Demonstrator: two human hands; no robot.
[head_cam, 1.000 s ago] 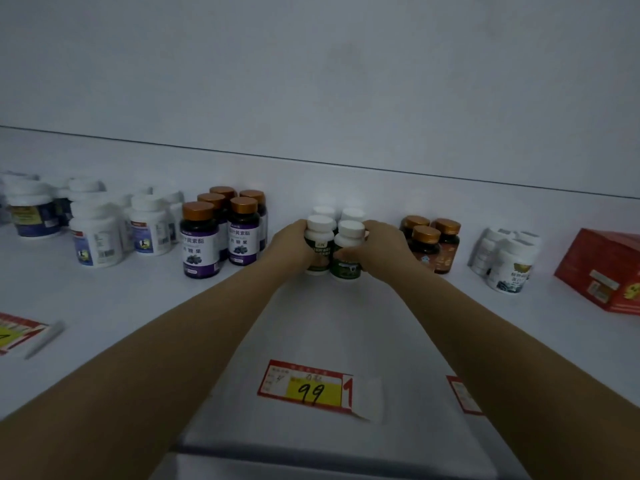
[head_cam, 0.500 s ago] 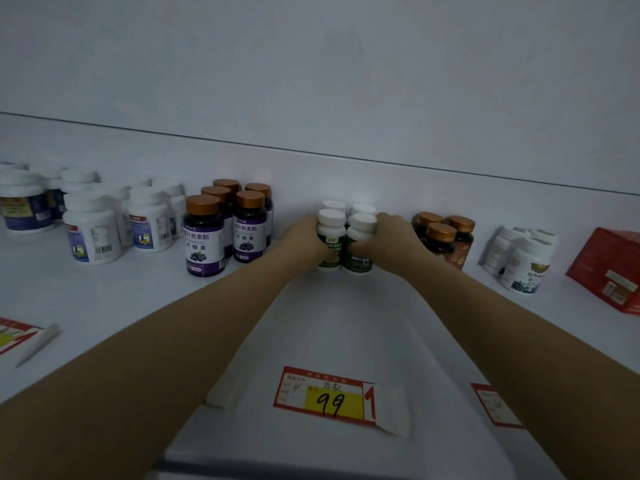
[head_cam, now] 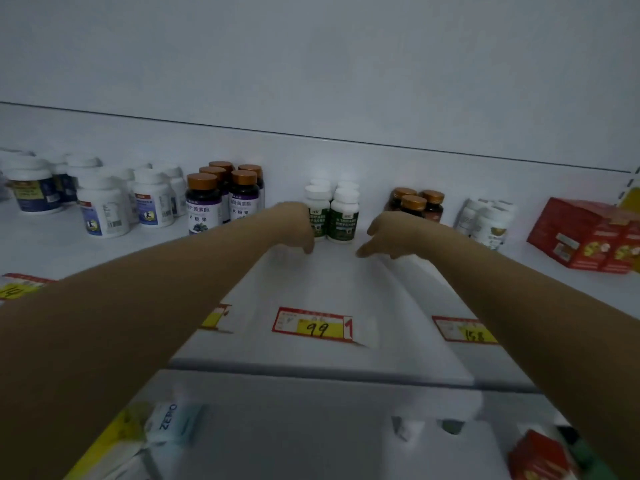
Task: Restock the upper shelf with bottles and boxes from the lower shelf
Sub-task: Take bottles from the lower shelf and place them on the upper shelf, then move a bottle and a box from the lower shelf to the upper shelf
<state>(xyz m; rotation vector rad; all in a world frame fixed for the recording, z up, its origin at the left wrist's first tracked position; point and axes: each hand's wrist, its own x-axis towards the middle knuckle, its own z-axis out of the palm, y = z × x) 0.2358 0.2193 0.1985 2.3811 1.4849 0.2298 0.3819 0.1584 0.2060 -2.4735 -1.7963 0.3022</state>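
Note:
Two white-capped bottles with green labels [head_cam: 341,218] stand upright at the back of the upper shelf [head_cam: 329,282], with two more like them behind. My left hand [head_cam: 294,228] hangs just left of them, fingers curled downward and holding nothing; it covers part of the left bottle. To the right of the bottles my right hand [head_cam: 393,235] is apart from them, fingers loosely spread and pointing down. On the lower shelf, blurred, lie a white ZERO box [head_cam: 175,422] and a red box [head_cam: 540,457].
Purple-labelled bottles with bronze caps [head_cam: 221,199] stand left of the hands, white bottles [head_cam: 104,206] further left. Brown bottles [head_cam: 414,202], white bottles [head_cam: 486,220] and red boxes [head_cam: 588,233] stand to the right. A "99" price tag [head_cam: 313,325] is on the shelf's front edge.
Both hands have let go of the two green-labelled bottles and drawn back toward me. The bottles now stand free on the upper shelf. The view has tilted down, showing the lower shelf.

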